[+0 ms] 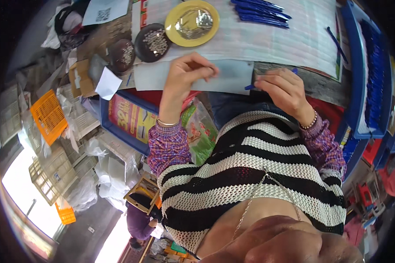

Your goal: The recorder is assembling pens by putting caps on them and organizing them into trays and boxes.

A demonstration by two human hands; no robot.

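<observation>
My left hand (188, 74) is raised over a pale sheet (156, 76) at the table's near edge. Its thumb and fingertips are pinched together, and whatever is between them is too small to make out. Two dark round dishes (152, 43) of small shiny bits and a yellow plate (170, 26) of clear and silvery small parts lie just beyond it. My right hand (285, 90) is closed around a slim blue pen-shaped stick (250, 87), whose two ends show past the fingers. Farther back lies a pile of similar blue sticks (261, 13).
One loose blue stick (336, 44) lies at the right of the table. A blue crate (353, 65) packed with blue sticks stands at the right edge. Small cardboard box (80, 79) at left; orange crate (49, 117) farther left. Another person (139, 219) is behind, lower left.
</observation>
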